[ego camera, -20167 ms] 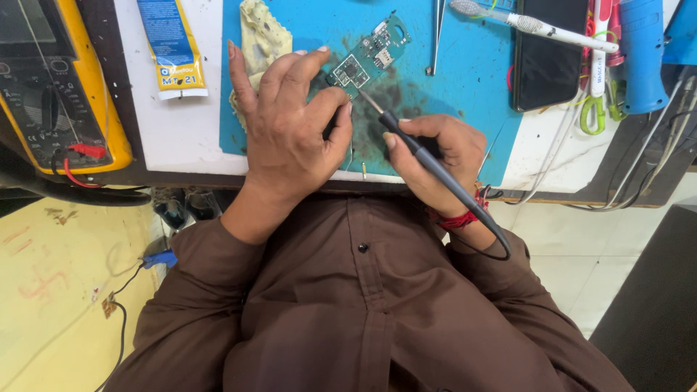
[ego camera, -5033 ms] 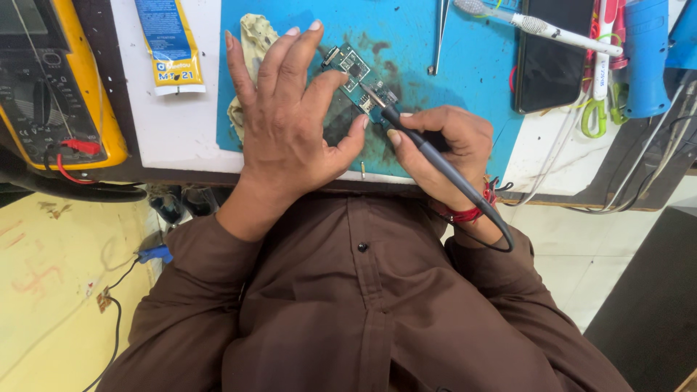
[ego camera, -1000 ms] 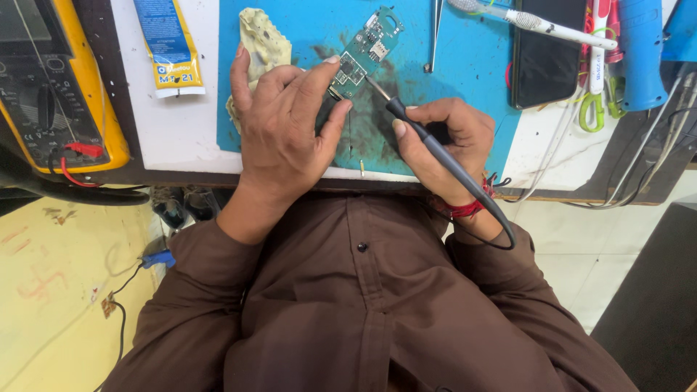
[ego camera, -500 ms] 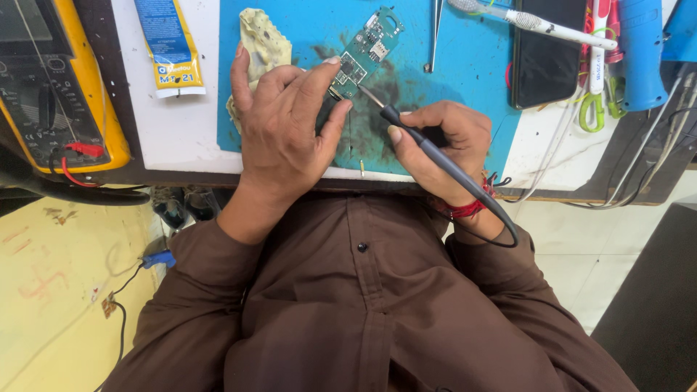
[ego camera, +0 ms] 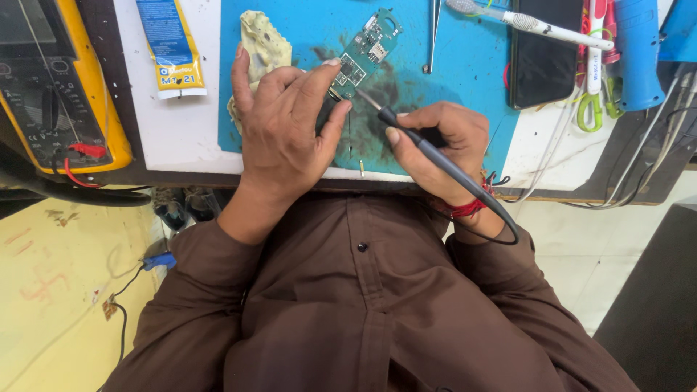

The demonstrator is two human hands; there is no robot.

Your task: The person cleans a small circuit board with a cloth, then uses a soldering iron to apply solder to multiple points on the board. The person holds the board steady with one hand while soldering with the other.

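A small green circuit board (ego camera: pixel 365 52) lies on a blue work mat (ego camera: pixel 472 80) that is stained dark in the middle. My left hand (ego camera: pixel 287 134) rests flat on the mat, its fingertips pressing the board's near end. My right hand (ego camera: pixel 435 145) grips a dark soldering iron (ego camera: pixel 421 145) like a pen. Its metal tip points at the board's lower edge, next to my left fingertips. The iron's cable loops back past my wrist, which wears a red thread.
A yellow multimeter (ego camera: pixel 54 87) with red leads sits at the left, beside a blue and yellow tube (ego camera: pixel 168 47). A yellowish sponge (ego camera: pixel 263 43) lies behind my left hand. Tweezers (ego camera: pixel 433 33), a toothbrush (ego camera: pixel 530 22), a dark phone (ego camera: pixel 544 51), scissors and cables crowd the right.
Over the last second the iron's tip stays at the board with slight shifts. Compared with five seconds ago, the board sits farther up the mat and my left fingers have drawn together.
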